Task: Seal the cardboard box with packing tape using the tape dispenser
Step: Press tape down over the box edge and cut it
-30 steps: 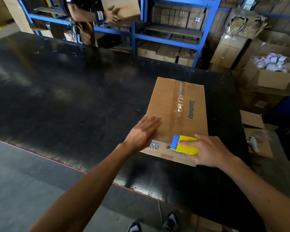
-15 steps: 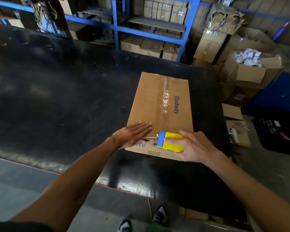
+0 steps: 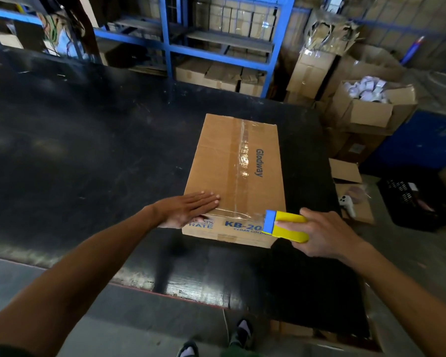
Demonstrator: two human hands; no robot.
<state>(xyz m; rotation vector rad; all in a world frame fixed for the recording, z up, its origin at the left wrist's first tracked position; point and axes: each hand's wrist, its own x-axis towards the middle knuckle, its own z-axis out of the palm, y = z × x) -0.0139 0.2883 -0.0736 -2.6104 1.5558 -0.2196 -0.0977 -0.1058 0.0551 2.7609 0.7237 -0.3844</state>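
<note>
A long brown cardboard box (image 3: 216,161) printed "Glodway" lies flat on the black table (image 3: 88,140). Clear tape (image 3: 243,153) runs down the middle of its top. A second clear strip (image 3: 238,214) lies along the near top edge. My left hand (image 3: 188,208) presses flat, fingers together, on the box's near left corner over that strip's end. My right hand (image 3: 325,234) grips the yellow tape dispenser with a blue head (image 3: 286,226) at the box's near right corner, its head against the strip.
Blue metal shelving (image 3: 170,45) with stacked cartons stands behind the table. Open cartons (image 3: 368,109) sit on the floor to the right, next to a black crate (image 3: 410,199). The table's near edge (image 3: 165,292) runs just in front of my feet (image 3: 242,331).
My right hand has drawn the dispenser rightward along the box's near edge, from the middle to the right corner, laying tape. My left hand came down flat onto the near left corner.
</note>
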